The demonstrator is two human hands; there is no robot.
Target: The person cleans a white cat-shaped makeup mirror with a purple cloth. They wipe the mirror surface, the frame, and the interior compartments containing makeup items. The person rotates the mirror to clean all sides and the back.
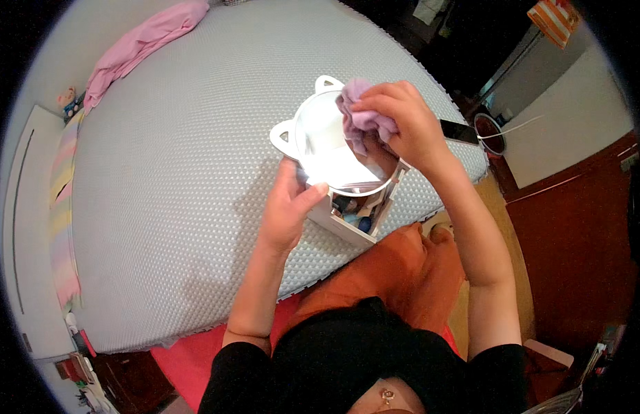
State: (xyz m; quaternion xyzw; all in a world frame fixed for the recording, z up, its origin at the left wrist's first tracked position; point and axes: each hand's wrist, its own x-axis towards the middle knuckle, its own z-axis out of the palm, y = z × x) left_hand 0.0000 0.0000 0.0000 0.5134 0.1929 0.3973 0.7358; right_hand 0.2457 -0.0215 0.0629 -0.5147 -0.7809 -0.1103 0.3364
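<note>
A round mirror [321,141] with a white frame and two cat-ear loops tilts above a white organizer box [327,219] on the bed. My left hand [284,215] grips the mirror's lower left rim, its thumb at the front edge and the other fingers partly hidden behind. Bunched in my right hand [410,124] is a purple cloth [367,117], held at the upper right of the mirror glass. The cloth and hand cover part of that side. Inside the box, below the mirror, several small items show, among them something blue; I cannot make out their kinds.
The bed [161,172] has a pale, dotted cover. A pink cloth [140,41] lies along its far left edge, near a small plush toy [70,102]. At the right bed edge lies a dark phone-like slab [459,131], with a bin [489,134] beyond it.
</note>
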